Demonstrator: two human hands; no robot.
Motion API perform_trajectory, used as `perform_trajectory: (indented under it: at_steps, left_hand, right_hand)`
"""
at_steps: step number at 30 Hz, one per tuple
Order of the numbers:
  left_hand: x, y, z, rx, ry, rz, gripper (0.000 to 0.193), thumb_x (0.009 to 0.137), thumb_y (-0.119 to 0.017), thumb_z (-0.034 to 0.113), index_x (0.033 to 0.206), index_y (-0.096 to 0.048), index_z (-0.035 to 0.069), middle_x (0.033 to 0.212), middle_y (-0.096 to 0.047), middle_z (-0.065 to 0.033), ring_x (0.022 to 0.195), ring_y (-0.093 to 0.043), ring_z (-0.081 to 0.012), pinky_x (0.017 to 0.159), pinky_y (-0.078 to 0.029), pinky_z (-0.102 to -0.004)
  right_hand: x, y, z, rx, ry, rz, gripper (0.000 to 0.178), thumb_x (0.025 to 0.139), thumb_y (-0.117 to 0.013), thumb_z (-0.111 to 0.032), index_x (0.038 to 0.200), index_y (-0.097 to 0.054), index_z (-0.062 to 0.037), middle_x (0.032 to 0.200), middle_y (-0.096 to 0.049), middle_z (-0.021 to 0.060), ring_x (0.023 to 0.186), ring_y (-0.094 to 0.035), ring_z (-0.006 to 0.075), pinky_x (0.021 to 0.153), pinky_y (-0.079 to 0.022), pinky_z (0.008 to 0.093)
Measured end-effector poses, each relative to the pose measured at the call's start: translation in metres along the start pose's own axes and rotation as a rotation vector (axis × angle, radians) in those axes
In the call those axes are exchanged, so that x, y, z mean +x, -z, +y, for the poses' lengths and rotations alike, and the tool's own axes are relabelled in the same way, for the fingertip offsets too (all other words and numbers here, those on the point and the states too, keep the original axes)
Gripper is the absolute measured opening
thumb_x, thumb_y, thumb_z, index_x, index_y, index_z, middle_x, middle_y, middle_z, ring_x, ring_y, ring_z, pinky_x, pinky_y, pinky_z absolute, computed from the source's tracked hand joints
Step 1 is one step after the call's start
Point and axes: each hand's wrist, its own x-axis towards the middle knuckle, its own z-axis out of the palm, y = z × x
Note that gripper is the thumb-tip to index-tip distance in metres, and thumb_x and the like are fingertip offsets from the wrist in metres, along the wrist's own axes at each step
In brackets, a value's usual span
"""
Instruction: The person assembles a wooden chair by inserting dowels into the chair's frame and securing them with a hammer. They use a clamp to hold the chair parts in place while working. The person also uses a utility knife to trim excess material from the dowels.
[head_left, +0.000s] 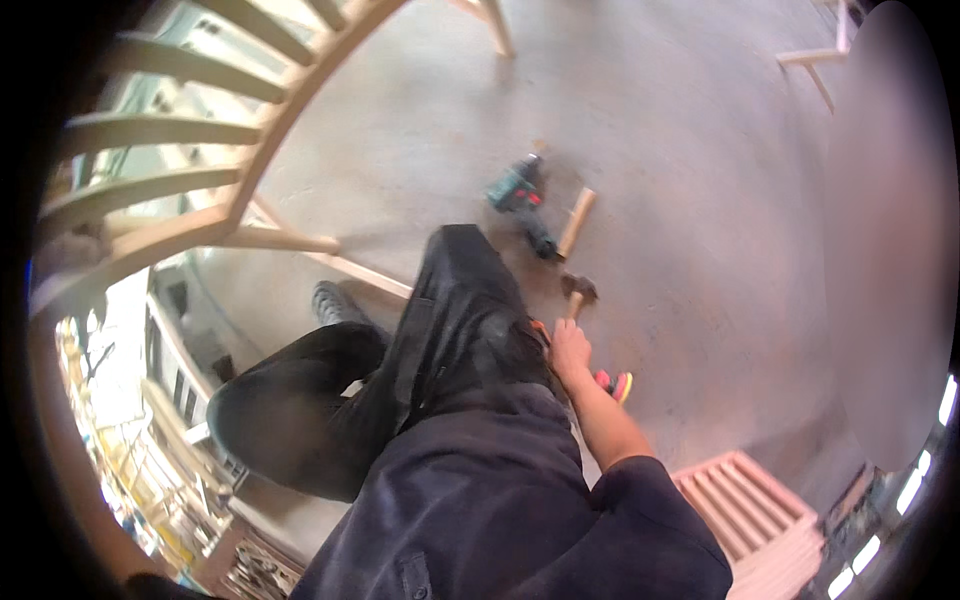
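My right hand (570, 348) is low beside my right knee, its fingers closed around the handle of a hammer (577, 290). The hammer's dark head points away from me, close to the floor. At the far left, dim and blurred, my left hand (72, 255) grips the curved rail of a pale wooden chair (262, 150) with several flat slats. The chair is tilted, and its legs reach toward my knees. Just beyond the hammer lie a short wooden stick (576, 222) and a green and black cordless drill (520, 188).
A pink and yellow round pad (618, 386) shows behind my right wrist. At the lower right sits a stack of slatted wooden panels (750, 505). Other wooden legs (810, 62) stand at the top right. Shelving and clutter (150, 450) line the lower left. A large blur covers the right side.
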Motion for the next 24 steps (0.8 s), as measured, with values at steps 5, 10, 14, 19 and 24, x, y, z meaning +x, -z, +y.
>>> perform_trajectory:
  at_steps: [5, 10, 14, 19, 24]
  left_hand:
    - [-0.014, 0.007, -0.031, 0.097, -0.176, 0.162, 0.027, 0.09, -0.065, 0.02, 0.104, -0.065, -0.002, 0.079, -0.07, -0.0123, 0.068, -0.067, -0.0168, 0.059, -0.051, -0.0289]
    - [-0.011, 0.015, -0.042, 0.151, -0.345, 0.297, 0.025, 0.084, -0.07, 0.021, 0.096, -0.069, -0.002, 0.076, -0.07, -0.0099, 0.068, -0.066, -0.0157, 0.059, -0.05, -0.0294]
    - [-0.007, 0.005, -0.074, 0.1, -0.423, 0.381, 0.024, 0.08, -0.074, 0.021, 0.089, -0.071, -0.001, 0.074, -0.07, -0.0079, 0.068, -0.066, -0.0149, 0.059, -0.049, -0.0299]
    - [0.021, 0.005, -0.083, 0.086, -0.379, 0.455, 0.018, 0.076, -0.076, 0.018, 0.076, -0.071, 0.001, 0.066, -0.066, -0.0043, 0.06, -0.061, -0.0124, 0.053, -0.045, -0.0317]
    - [0.044, 0.027, -0.083, 0.324, -0.447, 0.34, 0.027, 0.071, -0.075, 0.017, 0.057, -0.055, 0.006, 0.056, -0.051, 0.0001, 0.051, -0.043, -0.0119, 0.047, -0.034, -0.0351]
  right_hand:
    - [0.02, -0.043, -0.01, 0.348, 0.058, -0.2, 0.038, 0.102, -0.048, -0.041, 0.106, -0.066, -0.0079, 0.105, -0.07, 0.0226, 0.098, -0.069, 0.0416, 0.082, -0.053, 0.0532]
    - [0.03, -0.002, 0.002, 0.3, 0.045, -0.353, 0.05, 0.097, -0.05, -0.05, 0.102, -0.072, -0.0048, 0.102, -0.07, 0.0291, 0.101, -0.067, 0.0442, 0.083, -0.051, 0.0499]
    - [0.041, 0.109, -0.016, 0.352, 0.039, -0.39, 0.043, 0.094, -0.056, -0.04, 0.103, -0.073, -0.0017, 0.096, -0.072, 0.0255, 0.097, -0.069, 0.0415, 0.084, -0.052, 0.0478]
    - [0.036, 0.225, -0.118, 0.774, 0.368, -0.277, 0.04, 0.083, -0.055, -0.004, 0.12, -0.067, 0.0016, 0.1, -0.075, 0.0136, 0.092, -0.071, 0.0221, 0.078, -0.054, 0.0343]
    - [-0.008, 0.29, -0.296, 1.159, 0.567, -0.529, 0.048, 0.082, -0.052, 0.002, 0.129, -0.062, 0.0028, 0.118, -0.068, 0.0122, 0.085, -0.064, 0.0136, 0.071, -0.055, 0.0292]
